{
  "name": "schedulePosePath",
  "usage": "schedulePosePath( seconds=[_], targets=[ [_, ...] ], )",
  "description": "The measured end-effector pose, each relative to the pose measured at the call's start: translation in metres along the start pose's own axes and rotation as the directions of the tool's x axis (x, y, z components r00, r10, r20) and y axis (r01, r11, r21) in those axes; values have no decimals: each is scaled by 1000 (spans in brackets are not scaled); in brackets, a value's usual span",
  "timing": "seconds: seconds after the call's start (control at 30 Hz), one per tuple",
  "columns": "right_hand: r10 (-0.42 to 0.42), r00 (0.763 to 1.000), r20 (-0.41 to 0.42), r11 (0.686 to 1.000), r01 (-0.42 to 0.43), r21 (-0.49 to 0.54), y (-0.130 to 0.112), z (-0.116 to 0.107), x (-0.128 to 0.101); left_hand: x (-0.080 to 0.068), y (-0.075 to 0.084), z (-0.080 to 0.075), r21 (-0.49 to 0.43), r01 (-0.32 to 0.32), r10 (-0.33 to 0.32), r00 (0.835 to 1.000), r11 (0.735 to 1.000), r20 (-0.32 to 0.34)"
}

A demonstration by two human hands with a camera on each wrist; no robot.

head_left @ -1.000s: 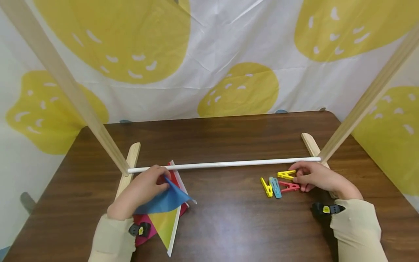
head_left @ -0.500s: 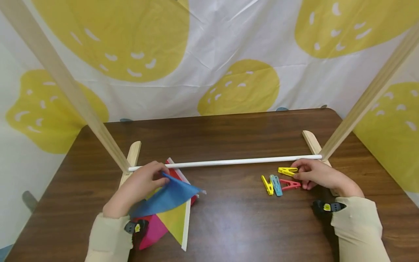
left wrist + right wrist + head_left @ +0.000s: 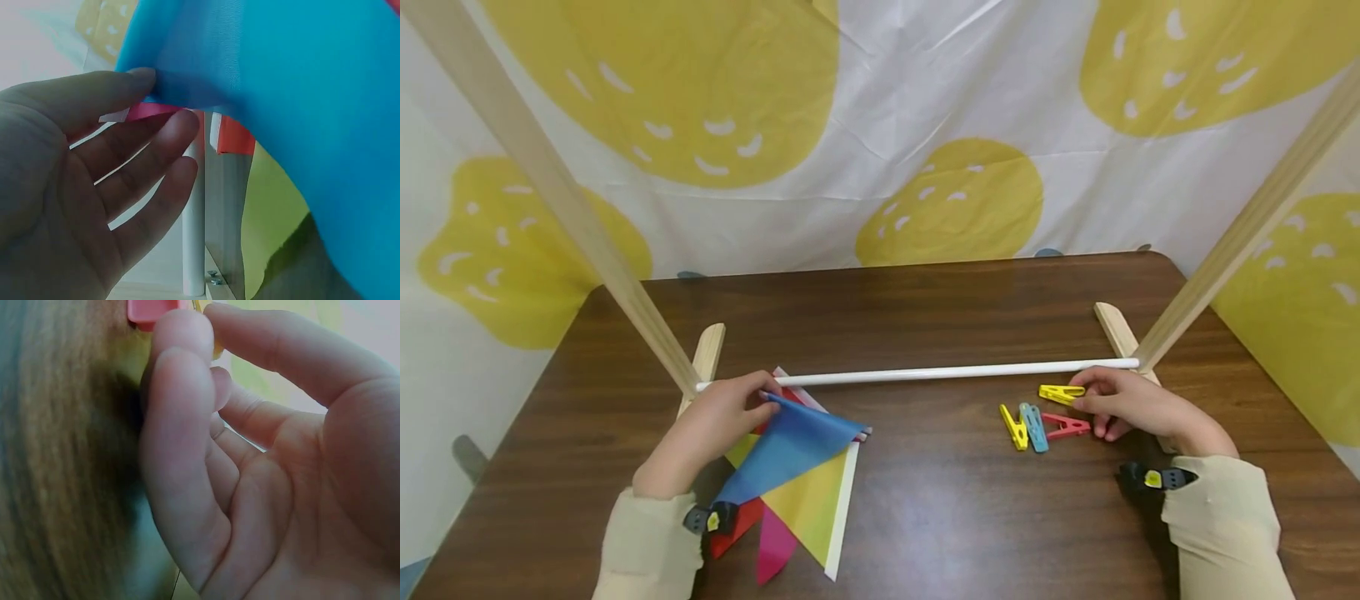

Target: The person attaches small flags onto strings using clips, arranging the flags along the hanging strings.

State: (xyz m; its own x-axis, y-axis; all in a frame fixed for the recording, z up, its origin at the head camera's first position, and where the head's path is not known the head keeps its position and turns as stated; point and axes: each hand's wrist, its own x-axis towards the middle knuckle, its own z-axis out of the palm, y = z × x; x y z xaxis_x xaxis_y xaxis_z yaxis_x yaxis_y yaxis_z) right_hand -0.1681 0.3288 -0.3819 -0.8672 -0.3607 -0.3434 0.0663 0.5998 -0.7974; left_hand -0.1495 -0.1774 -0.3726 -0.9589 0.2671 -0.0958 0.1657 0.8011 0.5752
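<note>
Overhead, left hand (image 3: 711, 429) pinches the blue flag (image 3: 793, 446) at seven o'clock on the table (image 3: 925, 500); right hand (image 3: 1131, 408) pinches the yellow clip (image 3: 1060, 392) at three o'clock. Left wrist: thumb and fingers (image 3: 169, 140) grip blue cloth. Right wrist: fingertips (image 3: 181, 337) close beside the red clip (image 3: 150, 309).

You have four clothes pegs on the table: two yellow pegs (image 3: 1060, 392) (image 3: 1012, 427), one blue peg (image 3: 1032, 427) and one red peg (image 3: 1063, 426). You have four pennant flags in the pile: one blue flag (image 3: 790, 446), one yellow flag (image 3: 808, 500), one pink flag (image 3: 772, 546) and one red flag (image 3: 730, 533). You have one white rod (image 3: 925, 373), two slanted wooden posts (image 3: 550, 192) (image 3: 1247, 225) and two wooden feet (image 3: 706, 358) (image 3: 1114, 329)
</note>
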Motion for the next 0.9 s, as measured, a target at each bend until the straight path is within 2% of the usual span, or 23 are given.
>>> schedulePosePath(
  seconds=[0.17,0.3,0.53,0.8,0.9],
  targets=[
    [36,999,-29,999,-36,20,0,1,0,1,-1,0,-1,-49,49,999,999,-6],
    [52,998,-37,999,-52,9,1,0,1,3,-3,1,-15,-53,53,998,998,26],
    [32,999,-13,999,-33,-36,0,-1,1,3,-7,6,91,-89,89,996,992,1],
    [19,1000,-11,997,-20,-71,-1,-1,3,5,-5,8,124,-26,26,1000,992,-3],
    [19,1000,-17,998,-20,-68,-1,-1,3,5,-4,9,132,-41,41,999,990,6]
  ],
)
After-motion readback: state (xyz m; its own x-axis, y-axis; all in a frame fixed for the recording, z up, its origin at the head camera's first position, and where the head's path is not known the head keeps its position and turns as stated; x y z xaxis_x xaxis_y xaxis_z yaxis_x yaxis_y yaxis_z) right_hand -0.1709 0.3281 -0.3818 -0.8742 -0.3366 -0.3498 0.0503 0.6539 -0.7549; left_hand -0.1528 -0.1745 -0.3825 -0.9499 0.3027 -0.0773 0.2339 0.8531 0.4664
